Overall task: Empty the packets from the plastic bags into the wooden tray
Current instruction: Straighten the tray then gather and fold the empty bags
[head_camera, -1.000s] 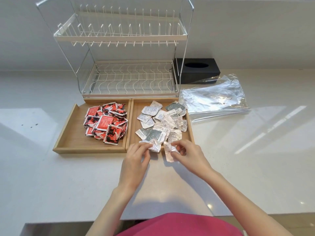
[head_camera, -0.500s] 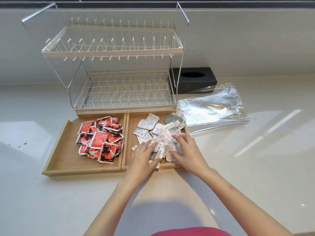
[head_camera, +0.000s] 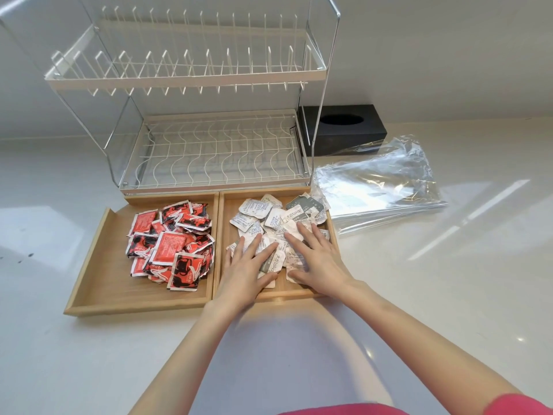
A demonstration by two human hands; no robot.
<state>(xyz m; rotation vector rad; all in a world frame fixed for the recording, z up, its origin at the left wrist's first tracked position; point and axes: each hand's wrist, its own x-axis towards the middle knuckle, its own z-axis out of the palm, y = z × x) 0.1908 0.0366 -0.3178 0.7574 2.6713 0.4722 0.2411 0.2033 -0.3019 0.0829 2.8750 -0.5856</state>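
Wooden tray (head_camera: 89, 307): red packets (head_camera: 172, 245) left of the fingers, white packets (head_camera: 269, 217) under flat, unclenched left hand (head_camera: 244, 269) and right hand (head_camera: 318, 260); plastic bags (head_camera: 380, 187) apparently emptied, right of fingers; task seemingly near done.

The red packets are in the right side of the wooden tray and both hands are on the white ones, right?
Not quite. The head view shows the red packets in the left side of the wooden tray. Both hands, left and right, do rest on the white packets.
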